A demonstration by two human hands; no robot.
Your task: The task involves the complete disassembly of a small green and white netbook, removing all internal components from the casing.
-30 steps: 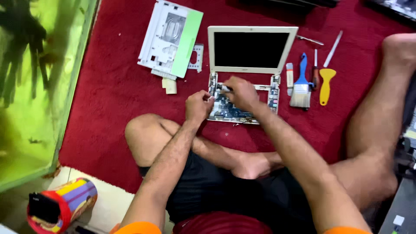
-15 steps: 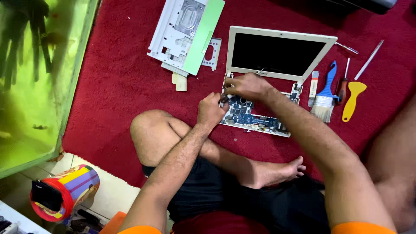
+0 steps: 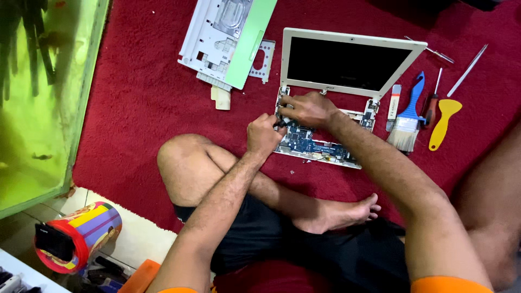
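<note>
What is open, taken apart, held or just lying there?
laptop: lid open, screen dark, base uncovered, circuit board showing
white cover panel: removed, lying on the red carpet
left hand: grips a small dark tool
right hand: resting on the board
paintbrush: lying unused
yellow scraper: lying unused

Red carpet: laptop, tools

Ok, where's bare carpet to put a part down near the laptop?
Widest bare carpet lies between the fish tank and the white cover, down to the knee. A strip also runs below the laptop, above the foot. Right of the laptop is crowded: brush, screwdriver, yellow scraper.
</note>
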